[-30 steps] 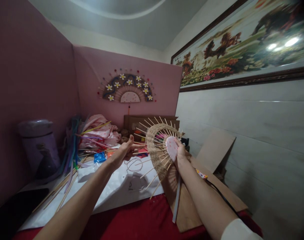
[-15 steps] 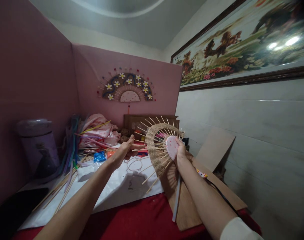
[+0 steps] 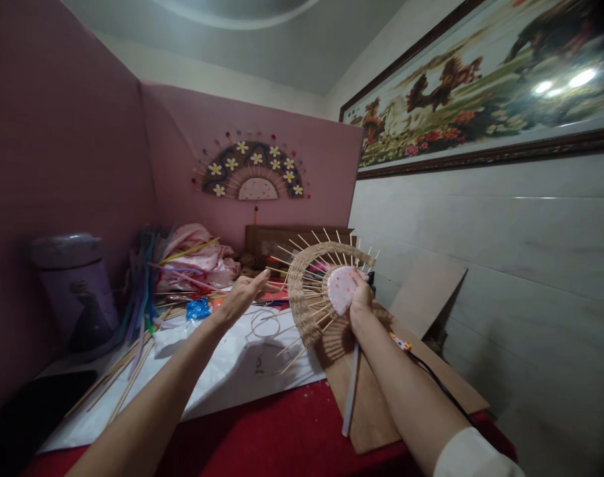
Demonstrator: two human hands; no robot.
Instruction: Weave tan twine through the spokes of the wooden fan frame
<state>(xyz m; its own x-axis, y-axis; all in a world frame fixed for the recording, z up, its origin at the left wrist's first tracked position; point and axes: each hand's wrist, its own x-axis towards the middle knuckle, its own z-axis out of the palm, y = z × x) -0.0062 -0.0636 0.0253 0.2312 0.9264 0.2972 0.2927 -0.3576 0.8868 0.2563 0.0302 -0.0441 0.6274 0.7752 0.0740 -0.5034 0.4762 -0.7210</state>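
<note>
My right hand (image 3: 362, 299) grips a woven fan (image 3: 302, 278) by its pink spotted half-round base (image 3: 340, 289). Thin wooden sticks radiate from that base through a band of twined brown cord, their bare tips poking out past it. My left hand (image 3: 247, 295) hovers just left of the fan, fingers stretched toward the sticks and thumb up; nothing shows in it. Whether its fingertips touch a stick I cannot tell. Below the fan, a loop of thin cord (image 3: 265, 323) lies on white paper (image 3: 222, 391).
A wooden board (image 3: 376, 417) with a glue stick (image 3: 350, 391) is at right. Loose sticks (image 3: 116, 377), pipe cleaners (image 3: 143, 285), pink cloth (image 3: 197, 248) and a purple canister (image 3: 76, 291) stand left. A finished flowered fan (image 3: 256, 165) hangs on the pink panel behind.
The fan has turned slightly and shifted a little left at its lower end. My left hand's fingers have straightened and lie closer together. My right hand keeps its hold.
</note>
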